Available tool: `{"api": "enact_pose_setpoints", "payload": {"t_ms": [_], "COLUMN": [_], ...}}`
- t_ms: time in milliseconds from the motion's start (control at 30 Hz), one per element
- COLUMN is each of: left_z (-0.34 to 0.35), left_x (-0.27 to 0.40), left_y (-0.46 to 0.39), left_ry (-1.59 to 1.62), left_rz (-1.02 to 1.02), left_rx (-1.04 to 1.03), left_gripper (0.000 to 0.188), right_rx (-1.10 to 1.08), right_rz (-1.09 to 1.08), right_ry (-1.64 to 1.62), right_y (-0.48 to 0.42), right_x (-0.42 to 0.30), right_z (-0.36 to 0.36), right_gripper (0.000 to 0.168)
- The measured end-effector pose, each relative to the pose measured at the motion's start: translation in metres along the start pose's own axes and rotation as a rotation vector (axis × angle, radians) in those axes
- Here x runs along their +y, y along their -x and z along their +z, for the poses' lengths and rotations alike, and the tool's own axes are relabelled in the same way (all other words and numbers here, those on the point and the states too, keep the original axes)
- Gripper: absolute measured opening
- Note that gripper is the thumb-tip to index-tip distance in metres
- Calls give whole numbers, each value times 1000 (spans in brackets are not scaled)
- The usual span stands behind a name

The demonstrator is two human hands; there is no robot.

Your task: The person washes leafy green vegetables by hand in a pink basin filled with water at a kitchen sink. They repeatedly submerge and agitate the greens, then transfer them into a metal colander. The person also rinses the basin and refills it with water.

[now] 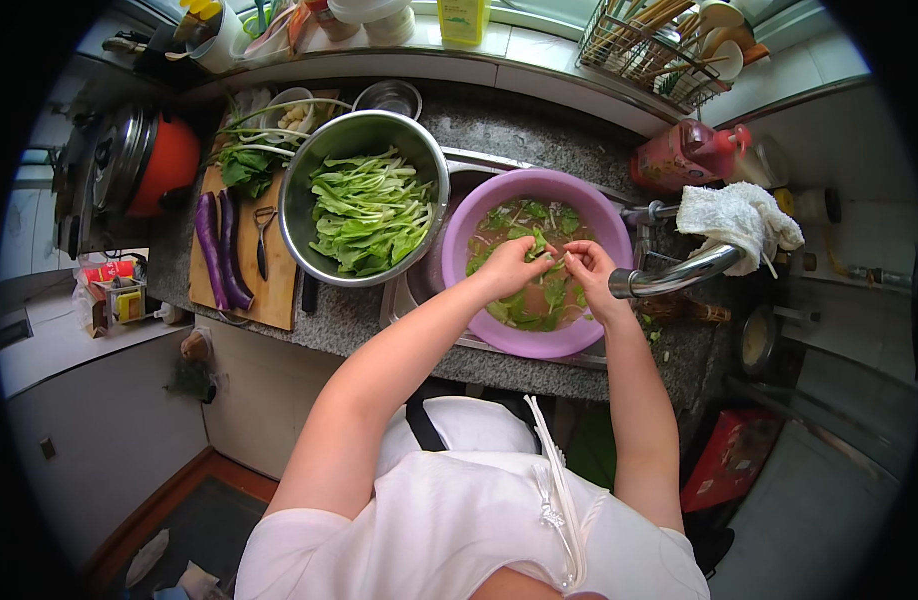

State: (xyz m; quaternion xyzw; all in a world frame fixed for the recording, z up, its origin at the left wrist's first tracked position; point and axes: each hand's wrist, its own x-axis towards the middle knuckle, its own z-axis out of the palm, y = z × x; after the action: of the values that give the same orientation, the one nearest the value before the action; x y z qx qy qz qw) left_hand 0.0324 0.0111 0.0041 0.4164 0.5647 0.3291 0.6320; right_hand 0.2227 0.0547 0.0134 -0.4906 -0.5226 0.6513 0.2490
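Observation:
Both my hands are over a purple plastic basin [462,225] that sits at the sink and holds murky water with floating leafy greens [555,294]. My left hand [515,266] pinches a green leaf [535,244] between thumb and fingers. Close beside it, my right hand [590,274] has its thumb and fingertips together; whether it grips a bit of the same greens is too small to tell. To the left of the basin, a stainless steel bowl [438,161] holds a heap of leafy greens [372,214].
Left of the bowl, a wooden cutting board [275,300] bears two long purple eggplants [222,247] and a peeler [262,244]. A chrome faucet [676,274] with a white cloth [736,221] juts over the basin's right side. Behind it stands a pink pump bottle [687,154].

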Motion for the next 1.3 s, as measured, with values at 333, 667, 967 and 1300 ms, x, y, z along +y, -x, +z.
{"api": "enact_pose_setpoints", "payload": {"t_ms": [333,667,967,1300], "left_z": [-8,-8,17,15], "left_x": [8,-2,-39,-60], "left_y": [10,15,18,32], "left_ry": [179,494,413,308], "left_rz": [-114,-106,54,17], "left_rx": [-148,-158,-32,-127], "left_gripper": [25,25,32,22], "right_rx": [-250,-233,-68,-31], "right_rz": [37,135,-36,-102], "right_ry": [105,82,75,387], "right_y": [4,12,17,36], "right_x": [-4,-17,6,17], "right_z": [-3,5,25,30], "right_gripper": [17,15,11,17]}}
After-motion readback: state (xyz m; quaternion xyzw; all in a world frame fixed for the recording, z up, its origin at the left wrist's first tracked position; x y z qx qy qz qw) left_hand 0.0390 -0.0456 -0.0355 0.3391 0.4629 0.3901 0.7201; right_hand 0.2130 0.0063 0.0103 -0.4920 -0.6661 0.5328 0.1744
